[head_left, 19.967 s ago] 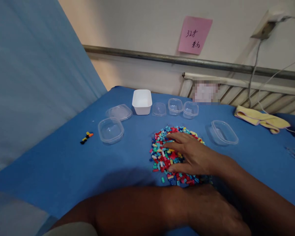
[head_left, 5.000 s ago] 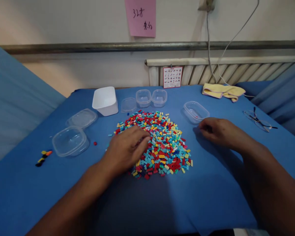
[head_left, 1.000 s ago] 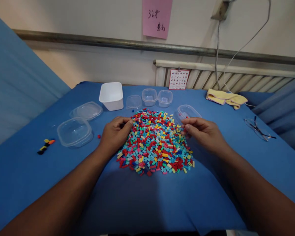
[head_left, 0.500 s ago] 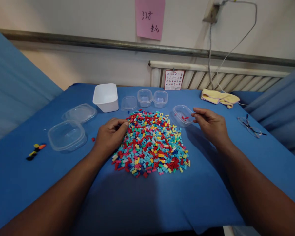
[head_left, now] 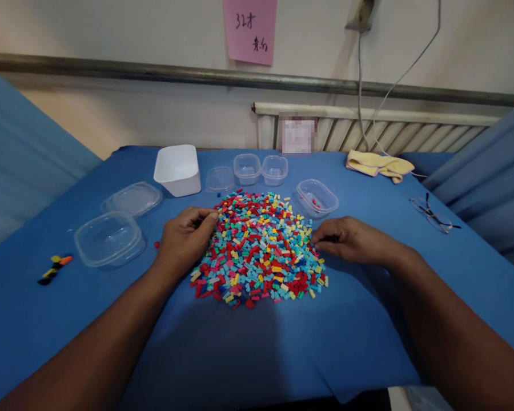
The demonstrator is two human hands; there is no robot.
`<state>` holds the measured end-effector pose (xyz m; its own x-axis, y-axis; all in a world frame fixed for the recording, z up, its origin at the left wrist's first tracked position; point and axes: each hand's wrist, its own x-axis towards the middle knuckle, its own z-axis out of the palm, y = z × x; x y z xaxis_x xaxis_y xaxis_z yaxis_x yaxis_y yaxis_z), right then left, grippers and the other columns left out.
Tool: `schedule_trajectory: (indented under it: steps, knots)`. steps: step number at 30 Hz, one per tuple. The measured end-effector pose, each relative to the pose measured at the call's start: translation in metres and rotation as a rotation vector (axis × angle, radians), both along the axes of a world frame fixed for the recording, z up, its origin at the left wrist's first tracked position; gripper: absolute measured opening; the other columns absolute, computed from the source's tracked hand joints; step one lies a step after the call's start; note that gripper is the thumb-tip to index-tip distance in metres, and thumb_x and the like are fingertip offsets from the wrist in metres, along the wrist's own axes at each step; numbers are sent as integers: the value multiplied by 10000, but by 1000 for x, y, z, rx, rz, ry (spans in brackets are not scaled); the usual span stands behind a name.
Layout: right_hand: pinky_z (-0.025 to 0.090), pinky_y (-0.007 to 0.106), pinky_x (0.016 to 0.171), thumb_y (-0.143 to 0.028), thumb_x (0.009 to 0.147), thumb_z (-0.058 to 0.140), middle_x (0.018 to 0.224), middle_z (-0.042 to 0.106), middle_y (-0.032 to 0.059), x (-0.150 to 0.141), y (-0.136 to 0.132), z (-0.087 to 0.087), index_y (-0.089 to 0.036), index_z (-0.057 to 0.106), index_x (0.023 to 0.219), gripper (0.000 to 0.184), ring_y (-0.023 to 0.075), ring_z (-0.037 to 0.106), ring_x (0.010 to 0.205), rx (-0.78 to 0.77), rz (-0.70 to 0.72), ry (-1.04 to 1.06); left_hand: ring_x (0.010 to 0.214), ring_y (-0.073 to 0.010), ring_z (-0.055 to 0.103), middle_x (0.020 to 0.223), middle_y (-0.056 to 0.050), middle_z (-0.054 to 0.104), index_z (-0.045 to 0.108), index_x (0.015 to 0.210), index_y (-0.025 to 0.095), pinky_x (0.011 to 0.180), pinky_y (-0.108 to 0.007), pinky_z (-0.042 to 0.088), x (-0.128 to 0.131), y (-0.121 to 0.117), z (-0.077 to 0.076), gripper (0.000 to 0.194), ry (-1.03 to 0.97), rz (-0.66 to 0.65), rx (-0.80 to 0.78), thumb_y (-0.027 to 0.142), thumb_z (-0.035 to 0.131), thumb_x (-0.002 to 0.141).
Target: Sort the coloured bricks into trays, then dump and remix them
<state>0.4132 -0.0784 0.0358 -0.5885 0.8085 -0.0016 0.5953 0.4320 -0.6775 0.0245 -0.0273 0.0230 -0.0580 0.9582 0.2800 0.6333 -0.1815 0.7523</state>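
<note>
A wide pile of small toy building bricks (head_left: 261, 251), in red, light blue, yellow, pink, green and dark blue, is heaped mid-table. My left hand (head_left: 186, 235) rests at the pile's upper left edge, thumb and fingers closed together; whatever they pinch is hidden. At the right edge, my right hand (head_left: 351, 241) touches the bricks with its fingertips drawn into a pinch, and I cannot make out what is between them. Just beyond it stands a clear plastic tub (head_left: 325, 205) with several red bricks inside. One red brick (head_left: 156, 244) lies left of my left hand.
A white bin (head_left: 178, 177) and two small clear tubs (head_left: 247, 169) stand at the back. A larger clear tub (head_left: 109, 242) and a lid (head_left: 132, 198) are on the left, near black, yellow and orange pieces (head_left: 53, 268). Rightward lie a yellow cloth (head_left: 379, 164) and glasses (head_left: 434, 216).
My right hand has come away from the rim of the tub with red bricks, toward me and left, down to the pile's right edge. My left hand stays by the pile. The view has shifted slightly.
</note>
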Motion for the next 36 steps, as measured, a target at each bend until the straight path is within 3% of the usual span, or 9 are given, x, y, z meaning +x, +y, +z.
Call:
schedule_trajectory:
  steps: [7,11,17,23,28,33,36]
  knots:
    - [485,264,660,-331,990,696,844,763,-2,-7,-5,-2,-220,789,1096,179,162,658,721,-158,-67,-3,923,-225,738,985,-37,828,861,966,235,854,-320,567,2,0,1,314,-3,11,-22,489,687,904]
    - [459,247,616,-324,974,699,784,721,-19,-5,-7,0,-219,761,1028,133,146,604,676,-218,-66,26,932,-228,736,978,-38,825,854,960,235,858,-320,578,3,-3,3,306,0,14,-19,489,689,915]
    - [446,249,600,-320,970,705,766,698,-28,-2,-10,1,-224,745,1014,114,147,595,666,-273,-83,50,744,-191,685,973,-25,809,849,1046,238,609,-281,535,-8,-3,9,335,-25,113,-31,517,705,929]
    - [459,271,629,-310,984,691,820,753,-1,-6,-11,2,-226,790,1060,150,166,646,679,-110,-62,-89,773,-196,697,869,-16,786,839,1007,213,681,-289,540,-17,9,3,322,-31,158,-12,487,694,924]
    - [505,315,771,-258,1009,679,1015,801,56,-9,-14,5,-225,806,1085,152,208,717,863,93,-1,-191,827,-207,721,904,-15,816,853,981,231,724,-297,536,-16,14,-5,302,-21,120,-32,487,706,917]
    - [516,329,837,-222,1043,654,1061,816,48,-10,-14,2,-254,811,1112,174,224,742,944,132,61,-201,759,-195,699,869,-9,807,852,976,234,666,-288,525,-14,13,-4,299,-31,128,-66,488,712,906]
    - [503,324,807,-207,1042,641,1050,825,47,-10,-12,-3,-266,820,1093,196,225,746,924,171,29,-245,722,-191,684,848,-8,798,848,969,234,610,-280,513,-12,11,-3,299,-49,133,-77,492,717,894]
